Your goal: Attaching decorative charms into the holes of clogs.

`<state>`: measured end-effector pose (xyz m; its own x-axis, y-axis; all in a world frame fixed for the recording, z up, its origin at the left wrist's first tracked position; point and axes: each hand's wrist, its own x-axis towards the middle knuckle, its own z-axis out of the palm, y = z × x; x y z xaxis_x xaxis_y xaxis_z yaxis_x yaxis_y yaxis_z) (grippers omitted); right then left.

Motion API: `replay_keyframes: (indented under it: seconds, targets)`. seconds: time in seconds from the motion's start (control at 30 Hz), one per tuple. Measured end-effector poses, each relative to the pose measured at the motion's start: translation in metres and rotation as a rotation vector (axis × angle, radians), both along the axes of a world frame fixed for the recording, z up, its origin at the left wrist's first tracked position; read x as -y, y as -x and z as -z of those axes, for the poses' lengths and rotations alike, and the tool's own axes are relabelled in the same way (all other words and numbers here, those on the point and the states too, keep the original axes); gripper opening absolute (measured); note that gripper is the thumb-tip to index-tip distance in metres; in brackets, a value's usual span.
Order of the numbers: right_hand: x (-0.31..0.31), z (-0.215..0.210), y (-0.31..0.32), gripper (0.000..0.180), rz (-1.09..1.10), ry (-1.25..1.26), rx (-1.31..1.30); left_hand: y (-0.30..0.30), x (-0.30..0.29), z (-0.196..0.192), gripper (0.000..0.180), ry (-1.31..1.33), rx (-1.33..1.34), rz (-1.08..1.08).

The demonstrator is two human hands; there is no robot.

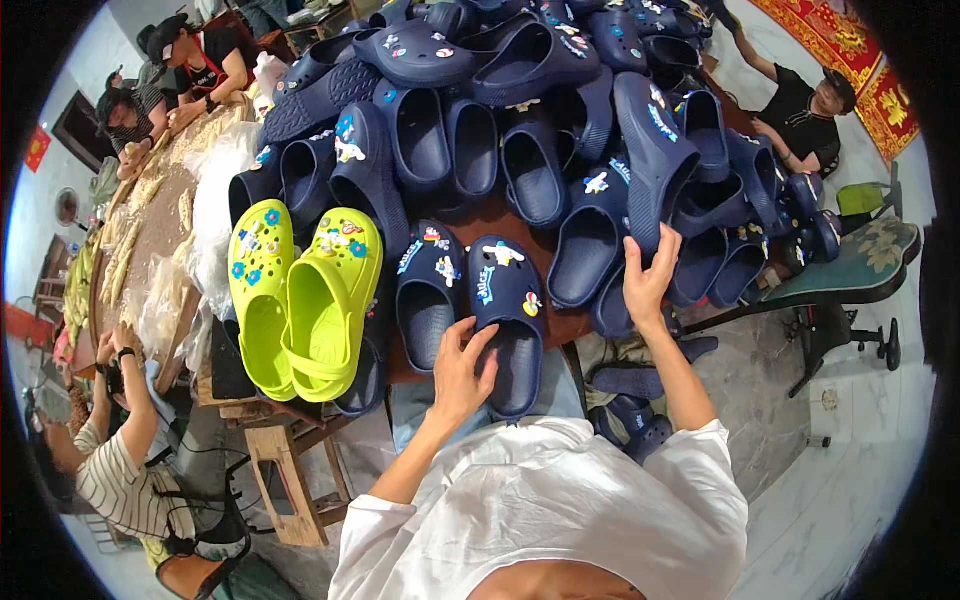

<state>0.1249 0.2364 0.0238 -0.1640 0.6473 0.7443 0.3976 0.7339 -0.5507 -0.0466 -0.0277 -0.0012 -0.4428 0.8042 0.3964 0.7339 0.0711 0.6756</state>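
Navy clog (505,275), open-backed, coloured charms on its toe, lies at the near edge of a brown table (572,326). Left hand (462,378), fingers spread, touches its left side. Right hand (652,278) pinches the heel of a second navy clog (650,150), held tilted. Two lime-green clogs (330,310) sit to the left; the pile of further navy clogs (538,172) overlaps, exact count indeterminable. Surroundings: grey floor (745,425), one wooden stool (285,495), at least four other people.

I'm in what looks like a small workshop. Navy clogs (415,55) heap up before me, and people (130,490) handle pale pieces (208,130) at a brown table (168,220).
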Motion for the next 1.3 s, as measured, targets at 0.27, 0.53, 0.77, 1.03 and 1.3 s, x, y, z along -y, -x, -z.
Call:
replay_keyframes:
  seconds: [0.27,0.53,0.77,1.03,1.3]
  targets:
    - [-0.050,-0.051,-0.024,0.044,0.150,-0.192,0.043,0.000,0.000,0.007,0.039,-0.005,0.026,0.019]
    - [-0.066,-0.056,-0.028,0.043,0.191,-0.281,0.249,0.001,-0.001,0.007,0.038,0.004,0.025,0.020]
    - [-0.073,-0.031,0.010,0.046,0.152,-0.208,0.282,-0.001,-0.001,0.009,0.039,0.024,-0.022,0.022]
    - [-0.074,-0.006,0.012,0.050,0.102,-0.127,0.337,-0.002,-0.002,0.006,0.040,0.038,-0.006,0.017]
    - [-0.006,-0.003,-0.006,0.045,0.096,-0.133,0.225,-0.002,-0.001,0.008,0.040,0.064,0.026,0.021]
